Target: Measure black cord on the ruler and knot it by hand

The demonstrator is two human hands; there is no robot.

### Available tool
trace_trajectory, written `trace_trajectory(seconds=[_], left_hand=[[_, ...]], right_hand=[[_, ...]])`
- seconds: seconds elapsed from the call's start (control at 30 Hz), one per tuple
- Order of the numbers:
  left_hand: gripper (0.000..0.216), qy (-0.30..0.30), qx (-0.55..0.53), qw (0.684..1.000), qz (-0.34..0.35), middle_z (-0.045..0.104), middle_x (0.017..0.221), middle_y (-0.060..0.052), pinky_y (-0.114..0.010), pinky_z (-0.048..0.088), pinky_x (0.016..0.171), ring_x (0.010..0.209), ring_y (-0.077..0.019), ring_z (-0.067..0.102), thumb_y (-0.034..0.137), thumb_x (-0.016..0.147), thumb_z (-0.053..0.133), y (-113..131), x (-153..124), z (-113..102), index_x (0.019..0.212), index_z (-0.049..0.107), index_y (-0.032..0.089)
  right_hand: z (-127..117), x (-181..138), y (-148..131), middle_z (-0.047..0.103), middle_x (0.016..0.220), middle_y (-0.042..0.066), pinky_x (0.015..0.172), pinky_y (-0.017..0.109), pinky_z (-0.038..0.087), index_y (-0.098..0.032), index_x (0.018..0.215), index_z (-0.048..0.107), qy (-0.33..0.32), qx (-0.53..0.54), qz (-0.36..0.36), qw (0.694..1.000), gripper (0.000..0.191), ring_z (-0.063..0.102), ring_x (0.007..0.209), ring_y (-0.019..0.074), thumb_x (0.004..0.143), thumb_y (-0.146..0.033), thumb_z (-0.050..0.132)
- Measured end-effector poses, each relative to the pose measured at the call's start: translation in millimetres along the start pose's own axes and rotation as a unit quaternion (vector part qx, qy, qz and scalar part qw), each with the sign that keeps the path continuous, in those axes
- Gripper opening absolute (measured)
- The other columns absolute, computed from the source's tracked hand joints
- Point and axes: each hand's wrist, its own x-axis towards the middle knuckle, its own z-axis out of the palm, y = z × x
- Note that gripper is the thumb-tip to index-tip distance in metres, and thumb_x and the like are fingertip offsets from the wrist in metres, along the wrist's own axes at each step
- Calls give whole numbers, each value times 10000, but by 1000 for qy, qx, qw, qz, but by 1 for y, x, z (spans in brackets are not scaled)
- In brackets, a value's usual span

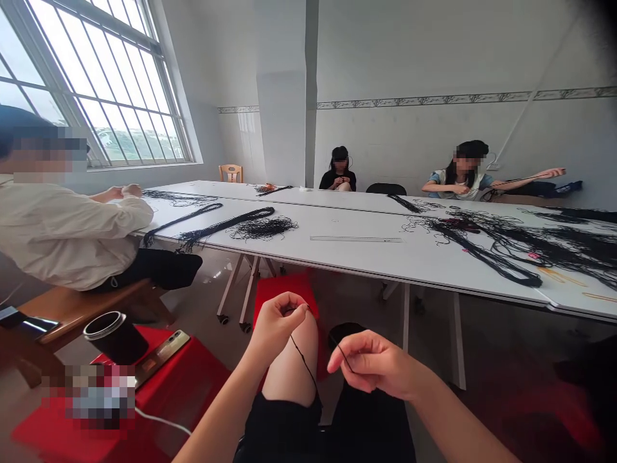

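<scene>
My left hand (276,321) is raised above my knee with its fingers pinched on the upper end of a thin black cord (303,360). The cord runs down and to the right across my bare leg. My right hand (371,363) sits a little lower and to the right, fingers curled and pinched on another bit of the same black cord. Both hands are in front of my lap, short of the long white table (357,257).
Bundles of black cords (486,247) and a long ruler (355,239) lie on the table. A person in a cream shirt (62,231) sits at left on a wooden bench; two more people sit at the far side. A red stool (187,386) at lower left carries a black cup (116,334) and a phone (161,350).
</scene>
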Motion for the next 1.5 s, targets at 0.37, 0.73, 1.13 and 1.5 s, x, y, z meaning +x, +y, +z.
trace_trajectory(seconds=[0.37,0.73,1.13,1.5], left_hand=[[146,-23,24,999,1,521,629,27,-221,297,548,578,-98,410,294,747,614,1,-2,-2,726,611,150],[138,-44,-30,997,-48,532,632,26,-216,321,567,592,-101,435,290,719,639,5,-6,-1,697,613,156],[138,-92,-43,994,-48,537,635,24,-207,307,553,589,-90,421,278,739,652,13,-7,11,697,612,152],[134,-127,23,992,-17,601,693,-5,-225,319,553,597,-108,458,286,741,614,9,-10,13,722,637,155]], right_hand=[[-7,5,7,457,501,-34,452,242,173,-115,1146,628,180,-46,20,982,608,261,444,75,851,-621,466],[-48,-4,9,531,670,-11,463,241,306,-231,1185,559,429,-68,-67,898,514,381,506,115,807,-578,529],[11,20,-6,619,834,11,781,303,417,-222,859,618,341,-271,-133,890,139,543,808,174,812,-354,615],[0,19,-7,592,713,-4,686,272,416,-186,764,610,251,-209,-111,939,159,534,702,144,833,-317,552]])
